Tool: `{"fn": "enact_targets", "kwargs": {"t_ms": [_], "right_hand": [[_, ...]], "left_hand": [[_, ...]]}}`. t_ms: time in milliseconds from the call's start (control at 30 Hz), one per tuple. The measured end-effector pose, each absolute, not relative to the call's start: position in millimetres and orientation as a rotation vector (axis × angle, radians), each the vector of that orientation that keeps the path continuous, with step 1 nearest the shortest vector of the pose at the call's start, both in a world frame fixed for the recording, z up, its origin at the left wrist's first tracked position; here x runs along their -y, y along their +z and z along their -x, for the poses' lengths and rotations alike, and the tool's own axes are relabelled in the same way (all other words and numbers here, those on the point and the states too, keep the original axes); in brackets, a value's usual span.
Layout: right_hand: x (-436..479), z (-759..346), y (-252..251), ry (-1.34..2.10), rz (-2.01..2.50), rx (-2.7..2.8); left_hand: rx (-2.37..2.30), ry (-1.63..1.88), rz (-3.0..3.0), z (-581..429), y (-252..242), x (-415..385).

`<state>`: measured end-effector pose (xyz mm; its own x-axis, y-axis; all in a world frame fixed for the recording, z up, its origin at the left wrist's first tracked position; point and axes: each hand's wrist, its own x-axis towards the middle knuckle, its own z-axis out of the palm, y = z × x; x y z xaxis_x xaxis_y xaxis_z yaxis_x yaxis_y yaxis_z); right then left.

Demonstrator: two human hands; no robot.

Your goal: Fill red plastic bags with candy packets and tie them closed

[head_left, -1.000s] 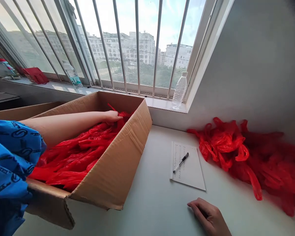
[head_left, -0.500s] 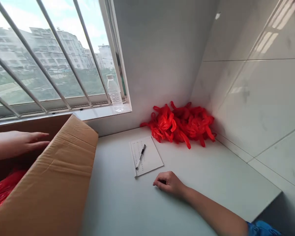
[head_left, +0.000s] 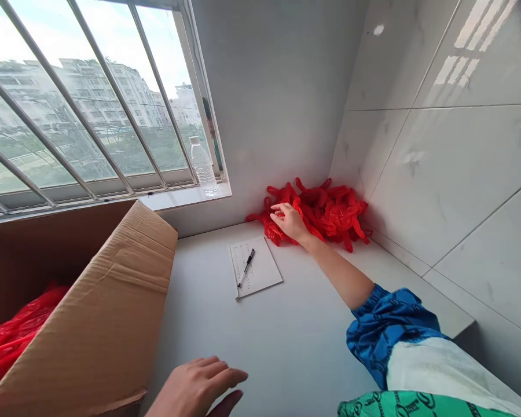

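My right hand [head_left: 287, 222] reaches over the left part of a heap of red plastic bags [head_left: 334, 211] by the wall, its fingers apart with nothing held. Whether the fingertips touch the bags I cannot tell. Low in the view, my left hand [head_left: 200, 385] hovers above the white tabletop [head_left: 260, 341] with thumb and fingers spread, holding nothing. Left of it stands an open cardboard box [head_left: 108, 313] with more red plastic bags [head_left: 21, 330] inside. Between the box and the heap lies a printed sheet or notebook [head_left: 263, 269], with a black-and-clear pen [head_left: 246, 267] across it.
A clear plastic bottle [head_left: 203, 168] with a white cap stands on the windowsill [head_left: 178, 198] behind the box. Metal bars [head_left: 104, 75] cross the window. Marble-look tiles [head_left: 464, 156] cover the right wall, and the table's edge shows at the lower right.
My left hand has come out of the cardboard box to the front of the table. My right hand has opened and moved forward from the tabletop to the heap of red bags.
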<state>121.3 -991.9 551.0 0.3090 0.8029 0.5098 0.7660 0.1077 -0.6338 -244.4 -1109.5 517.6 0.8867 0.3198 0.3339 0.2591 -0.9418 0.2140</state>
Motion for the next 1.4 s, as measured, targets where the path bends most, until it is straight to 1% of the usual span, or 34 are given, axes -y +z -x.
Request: {"fn": "enact_targets", "kwargs": {"t_ms": [67, 233, 367, 500, 600, 700, 867, 933, 967, 1033, 1100, 1167, 1300, 1400], "right_hand": [[965, -138, 562, 0.023, 1.791, 1.328], [947, -164, 549, 0.054, 2.052, 1.1], [961, -174, 543, -0.005, 2.057, 1.075], [983, -180, 561, -0.14, 1.907, 1.193], [1006, -174, 574, -0.158, 1.733, 1.401], [1033, -155, 576, -0.073, 1.535, 1.644], [1068, -103, 551, 0.295, 1.093, 1.882], [1077, -83, 533, 0.386, 1.045, 1.931], [1080, -75, 523, 0.392, 1.061, 1.954], [1088, -62, 501, 0.332, 1.158, 1.976], [1097, -54, 483, 0.246, 1.257, 1.94], [1106, -48, 472, 0.184, 1.288, 1.844], [1116, -33, 464, 0.098, 1.314, 1.768], [1114, -21, 456, -0.04, 1.453, 1.847]], "left_hand": [[-0.523, 0.355, -2.804, 227, 493, 1109], [-0.632, 0.263, -2.513, 205, 455, 1093], [-0.67, 0.306, -2.3, 205, 435, 1080], [-0.64, 0.369, -2.124, 212, 426, 1075], [-0.672, 0.468, -2.118, 217, 435, 1074], [-0.761, 0.744, -2.178, 217, 460, 1072], [-0.757, 1.402, -2.254, 205, 522, 1064], [-0.79, 1.47, -2.355, 197, 538, 1059], [-0.842, 1.423, -2.446, 192, 541, 1056], [-0.95, 1.19, -2.652, 187, 538, 1051], [-0.996, 0.908, -2.789, 184, 527, 1048], [-1.009, 0.737, -2.823, 186, 514, 1047], [-1.05, 0.687, -2.86, 187, 498, 1047], [-1.047, 0.657, -2.968, 183, 489, 1043]]}}
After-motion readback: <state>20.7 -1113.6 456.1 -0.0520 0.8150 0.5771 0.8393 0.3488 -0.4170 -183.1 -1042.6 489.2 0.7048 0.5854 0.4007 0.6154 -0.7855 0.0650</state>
